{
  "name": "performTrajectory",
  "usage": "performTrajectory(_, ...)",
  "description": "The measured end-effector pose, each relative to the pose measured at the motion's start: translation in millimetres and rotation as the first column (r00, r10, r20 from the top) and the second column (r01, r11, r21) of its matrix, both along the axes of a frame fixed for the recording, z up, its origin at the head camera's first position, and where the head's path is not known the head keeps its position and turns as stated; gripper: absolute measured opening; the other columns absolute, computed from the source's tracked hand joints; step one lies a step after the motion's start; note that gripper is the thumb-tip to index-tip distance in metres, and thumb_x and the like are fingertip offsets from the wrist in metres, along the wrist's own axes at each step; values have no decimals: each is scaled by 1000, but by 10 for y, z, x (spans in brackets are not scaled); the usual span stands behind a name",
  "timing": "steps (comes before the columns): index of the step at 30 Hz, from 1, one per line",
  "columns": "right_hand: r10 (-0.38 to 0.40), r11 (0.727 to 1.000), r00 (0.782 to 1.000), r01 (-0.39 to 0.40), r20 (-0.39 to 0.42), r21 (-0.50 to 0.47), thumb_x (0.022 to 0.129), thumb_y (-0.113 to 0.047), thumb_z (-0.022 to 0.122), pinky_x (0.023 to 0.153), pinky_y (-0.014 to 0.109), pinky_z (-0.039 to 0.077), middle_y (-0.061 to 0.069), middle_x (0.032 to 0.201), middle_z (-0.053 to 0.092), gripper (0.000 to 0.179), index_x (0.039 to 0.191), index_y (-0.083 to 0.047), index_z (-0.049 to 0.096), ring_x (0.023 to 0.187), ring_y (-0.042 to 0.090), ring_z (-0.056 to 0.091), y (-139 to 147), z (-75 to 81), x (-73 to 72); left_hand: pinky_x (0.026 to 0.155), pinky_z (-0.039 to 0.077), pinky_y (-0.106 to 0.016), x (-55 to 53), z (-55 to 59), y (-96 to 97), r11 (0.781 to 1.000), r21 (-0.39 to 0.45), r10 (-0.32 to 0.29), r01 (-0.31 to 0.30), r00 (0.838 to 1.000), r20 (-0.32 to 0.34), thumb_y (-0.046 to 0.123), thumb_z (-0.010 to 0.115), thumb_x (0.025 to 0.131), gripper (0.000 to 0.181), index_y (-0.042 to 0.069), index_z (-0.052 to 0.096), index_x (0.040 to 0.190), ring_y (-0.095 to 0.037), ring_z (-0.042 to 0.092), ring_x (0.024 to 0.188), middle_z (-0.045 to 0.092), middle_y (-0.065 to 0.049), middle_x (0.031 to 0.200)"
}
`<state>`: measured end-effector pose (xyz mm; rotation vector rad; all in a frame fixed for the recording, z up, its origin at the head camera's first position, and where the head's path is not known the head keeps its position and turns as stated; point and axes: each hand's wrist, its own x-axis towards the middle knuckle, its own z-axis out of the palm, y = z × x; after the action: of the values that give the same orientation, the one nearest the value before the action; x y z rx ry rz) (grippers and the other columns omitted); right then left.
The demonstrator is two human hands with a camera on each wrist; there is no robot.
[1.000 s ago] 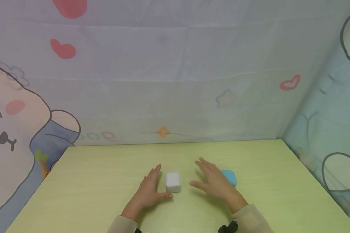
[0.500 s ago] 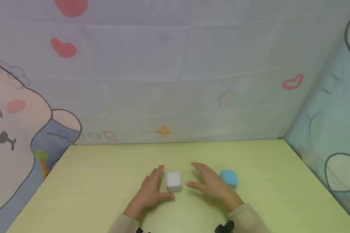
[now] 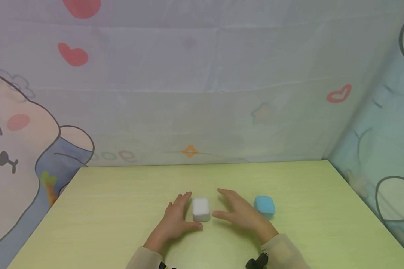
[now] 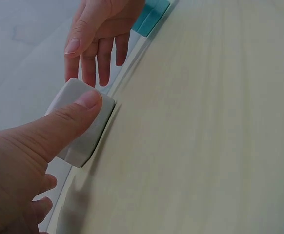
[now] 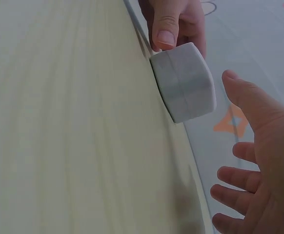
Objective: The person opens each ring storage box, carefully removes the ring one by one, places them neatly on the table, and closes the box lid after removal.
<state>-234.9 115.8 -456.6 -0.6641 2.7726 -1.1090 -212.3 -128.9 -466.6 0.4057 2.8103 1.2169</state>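
A white block with rounded edges stands on the table between my two hands. Close on its left is my left hand, thumb and fingers spread apart; in the left wrist view the thumb overlaps the white block. On the other side my right hand has its thumb and fingers spread, the thumb tip a small gap from the block. The right wrist view shows that gap between the right hand and the white block. Neither hand holds anything.
A blue block sits on the table just right of my right hand. The pale yellow-green table ends at the back against a hanging printed cloth, with another cloth along the right side.
My right hand has moved left, away from the blue block and toward the white block, uncovering more of the blue one. My left hand stays nearly in place.
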Motion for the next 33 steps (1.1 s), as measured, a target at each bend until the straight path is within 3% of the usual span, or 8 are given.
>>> performTrajectory(12,36,998,999,-35,16,-44,80,-53,68,108,55,33,13,146,41,83,145,-13,36,134,35,39,-35,-13,-6,113,4,-63,7,23,22,1000,-9,5,-5,1000,8,41,83,65,101,8,31,145,-45,16,142,27,-24,152)
performTrajectory(21,44,998,998,-41,37,-55,80,-50,70,108,54,34,12,146,42,82,145,-14,36,132,34,42,-60,-3,-8,113,5,-63,-17,19,27,1000,-21,-10,10,1000,-19,39,83,66,92,6,38,140,-42,15,144,33,-17,150)
performTrajectory(33,65,992,995,-56,75,-115,77,-47,74,107,53,35,11,145,44,81,143,-14,39,131,32,45,-102,-22,-14,112,2,-65,-18,9,39,1000,4,-21,21,1000,-10,35,83,69,85,6,41,137,-43,14,143,34,-19,149)
